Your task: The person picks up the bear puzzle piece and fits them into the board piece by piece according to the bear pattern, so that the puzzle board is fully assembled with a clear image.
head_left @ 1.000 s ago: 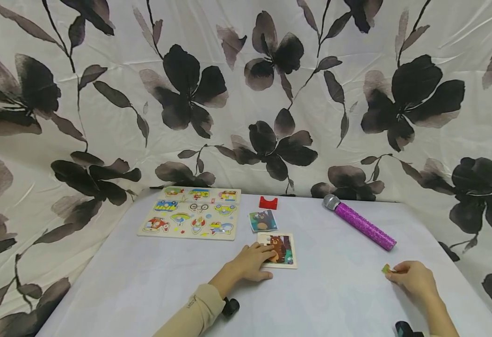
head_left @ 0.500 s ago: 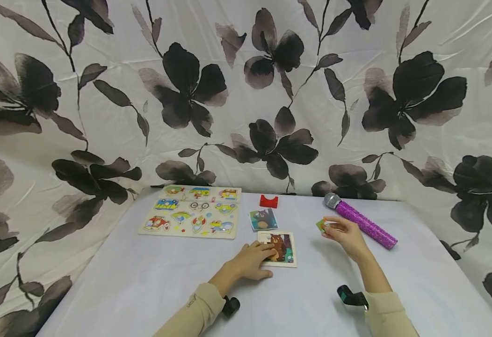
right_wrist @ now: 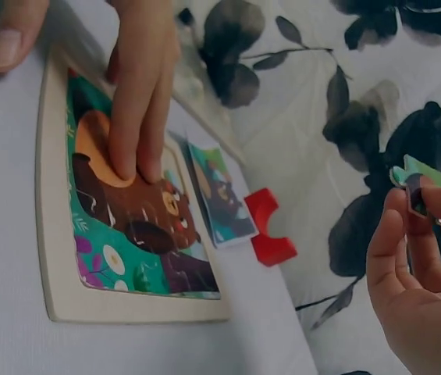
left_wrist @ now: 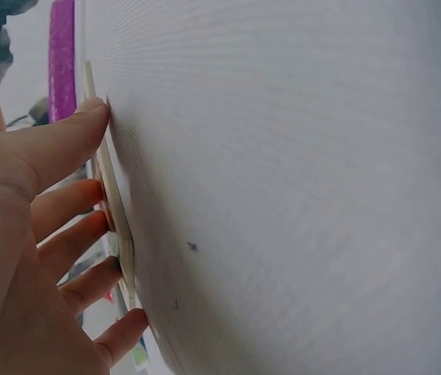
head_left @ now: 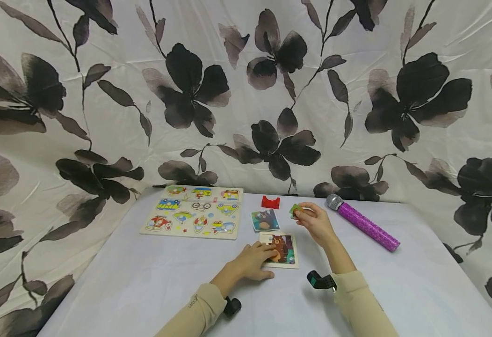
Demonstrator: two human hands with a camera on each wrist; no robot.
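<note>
My left hand [head_left: 252,262] rests with spread, nearly straight fingers on a small wooden jigsaw puzzle [head_left: 287,250] showing a brown bear. In the right wrist view, its fingertips press on the bear picture inside the pale frame [right_wrist: 138,308]. Beyond and to the right, my right hand [head_left: 318,225] is raised above the table. Between thumb and fingers it pinches a small green puzzle piece [right_wrist: 419,173], partly covered by the fingertips. A picture card [head_left: 265,220] with a similar bear lies just behind the puzzle.
A red notched block [head_left: 270,202] lies behind the card. Back left is a wooden vehicle-shape puzzle board [head_left: 191,213]. A purple glittery microphone [head_left: 368,226] lies to the right. Behind the white table [head_left: 145,290] hangs a flowered cloth [head_left: 229,93].
My right hand has carried the green puzzle piece leftward and away from me, from the table's right side to near the card. My left hand has stayed on the bear puzzle.
</note>
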